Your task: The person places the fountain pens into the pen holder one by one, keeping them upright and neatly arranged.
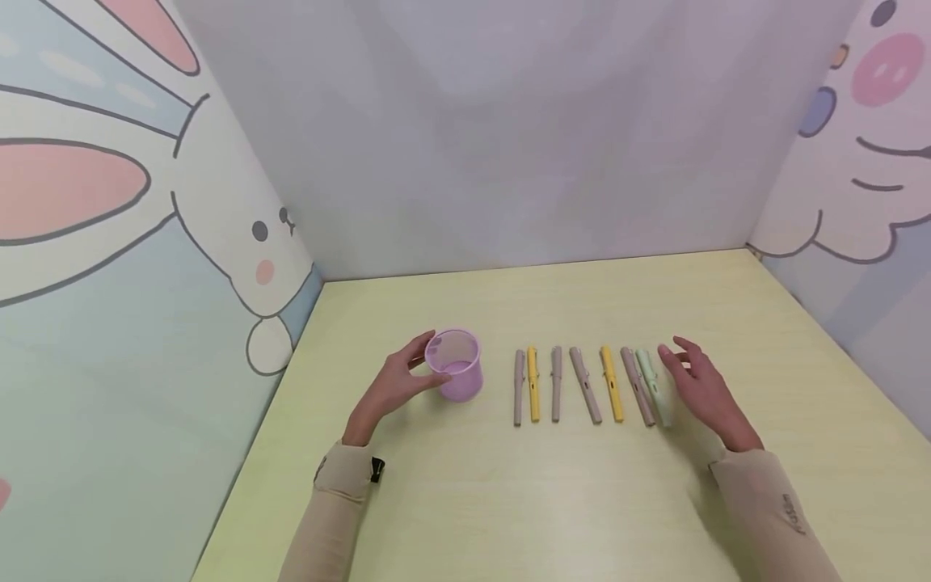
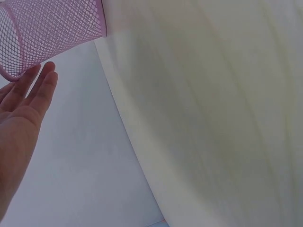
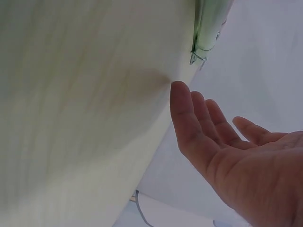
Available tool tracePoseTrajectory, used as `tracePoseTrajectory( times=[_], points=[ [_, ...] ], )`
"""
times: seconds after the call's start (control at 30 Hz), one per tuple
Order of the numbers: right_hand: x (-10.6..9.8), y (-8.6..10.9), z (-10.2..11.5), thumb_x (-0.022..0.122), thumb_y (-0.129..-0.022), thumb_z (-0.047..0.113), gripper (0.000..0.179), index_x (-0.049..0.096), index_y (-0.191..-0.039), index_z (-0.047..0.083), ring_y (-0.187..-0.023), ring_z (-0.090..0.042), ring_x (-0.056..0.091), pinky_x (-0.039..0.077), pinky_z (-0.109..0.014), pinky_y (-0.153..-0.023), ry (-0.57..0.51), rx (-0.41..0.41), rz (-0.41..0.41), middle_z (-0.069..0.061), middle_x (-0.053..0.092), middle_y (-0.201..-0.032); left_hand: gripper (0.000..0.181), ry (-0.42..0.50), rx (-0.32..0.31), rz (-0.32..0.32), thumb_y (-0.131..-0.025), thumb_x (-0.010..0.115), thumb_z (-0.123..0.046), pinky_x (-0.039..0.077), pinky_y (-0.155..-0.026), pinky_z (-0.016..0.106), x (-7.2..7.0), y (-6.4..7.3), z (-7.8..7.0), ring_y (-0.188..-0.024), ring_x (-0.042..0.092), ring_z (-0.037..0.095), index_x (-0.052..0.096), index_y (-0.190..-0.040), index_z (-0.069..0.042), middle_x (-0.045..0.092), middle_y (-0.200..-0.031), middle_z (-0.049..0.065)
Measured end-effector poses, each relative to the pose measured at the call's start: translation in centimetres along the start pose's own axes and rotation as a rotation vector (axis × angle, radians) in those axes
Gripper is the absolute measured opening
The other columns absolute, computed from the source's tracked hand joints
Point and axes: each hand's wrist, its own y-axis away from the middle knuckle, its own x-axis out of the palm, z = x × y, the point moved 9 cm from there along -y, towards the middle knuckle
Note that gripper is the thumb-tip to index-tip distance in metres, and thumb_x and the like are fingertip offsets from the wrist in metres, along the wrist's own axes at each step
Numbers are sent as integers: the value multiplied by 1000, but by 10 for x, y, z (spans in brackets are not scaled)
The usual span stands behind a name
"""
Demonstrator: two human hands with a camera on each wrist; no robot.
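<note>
A purple mesh pen holder [image 1: 465, 386] stands upright on the table, with no pens in it. My left hand [image 1: 396, 381] holds it by the rim from the left, thumb in front and fingers on the far side. In the left wrist view, fingertips touch the mesh of the pen holder [image 2: 61, 28]; the thumb is hidden. To the right lies a row of capped pens: yellow pens [image 1: 534, 384], greyish-mauve pens [image 1: 586, 386] and a light green pen [image 1: 652, 381] at the right end. Just right of the green pen hovers my right hand [image 1: 705, 392], fingers loosely bent, holding nothing.
The pale wood-grain table [image 1: 465, 501] carries the pens and the pen holder. A plain light wall [image 1: 494, 162] rises behind it. Side panels with a cartoon rabbit [image 1: 218, 186] on the left and another cartoon figure [image 1: 836, 178] on the right flank the table.
</note>
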Motion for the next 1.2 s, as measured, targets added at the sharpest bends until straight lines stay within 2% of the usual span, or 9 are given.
tracePoseTrajectory(
  times=[0.07, 0.13, 0.27, 0.33, 0.5, 0.67, 0.93, 1.03, 1.2],
  points=[
    [1, -2, -2, 32, -111, 51, 81, 12, -159, -12, -131, -59, 41, 42, -67, -100, -2, 16, 25, -42, 34, -147, 86, 4, 5, -4, -90, 83, -28, 43, -113, 51, -1, 0, 0, -137, 51, 38, 38, -159, -4, 49, -154, 18],
    [2, -4, -3, 34, -111, 52, 82, 13, -159, -12, -131, -58, 42, 49, -58, -97, -7, 22, 50, -42, 34, -147, 85, 5, 9, -9, -90, 83, -27, 43, -113, 51, -2, 1, 0, -136, 52, 38, 39, -158, -4, 51, -153, 18],
    [3, -10, -5, 39, -111, 49, 82, 16, -157, -15, -126, -53, 48, 60, -38, -82, -47, 22, 96, -42, 37, -145, 83, 5, 17, -14, -90, 83, -26, 44, -112, 51, -4, 1, -1, -135, 53, 37, 40, -157, -3, 52, -151, 18],
    [3, -12, -7, 40, -111, 48, 82, 17, -156, -16, -126, -52, 49, 62, -34, -76, -68, 31, 121, -43, 36, -146, 83, 2, 12, -14, -90, 83, -27, 44, -112, 51, -4, 1, -2, -135, 53, 37, 41, -157, -3, 52, -151, 19],
    [6, -16, -9, 40, -111, 48, 82, 18, -154, -19, -131, -56, 44, 63, -38, -76, -99, 56, 167, -46, 34, -147, 83, 1, 0, -11, -90, 83, -28, 44, -112, 52, -5, 0, -1, -135, 53, 37, 41, -157, -4, 52, -151, 18],
    [6, -20, -9, 42, -111, 45, 79, 21, -153, -19, -129, -56, 46, 63, -40, -78, -127, 64, 188, -46, 38, -144, 81, 6, 2, -10, -90, 83, -26, 44, -112, 52, -5, 0, -3, -134, 54, 37, 42, -156, -4, 54, -150, 17],
    [11, -26, -12, 49, -111, 32, 71, 23, -151, -20, -126, -56, 48, 63, -42, -80, -136, 86, 226, -44, 35, -146, 81, 16, -2, -6, -89, 84, -25, 44, -112, 53, -4, -1, -3, -134, 54, 37, 44, -156, -5, 54, -149, 17],
    [12, -29, -13, 53, -110, 26, 68, 25, -150, -21, -124, -53, 51, 63, -41, -79, -107, 97, 238, -44, 38, -144, 81, 15, -2, 0, -89, 84, -26, 44, -112, 53, -3, -1, -3, -134, 54, 37, 43, -155, -4, 54, -149, 17],
    [15, -33, -16, 59, -106, 17, 64, 30, -147, -21, -107, -39, 60, 63, -39, -76, -51, 128, 259, -41, 48, -133, 80, 17, -3, 7, -90, 84, -25, 44, -112, 53, -1, 0, -5, -135, 53, 38, 43, -155, -4, 54, -149, 18]
  ],
)
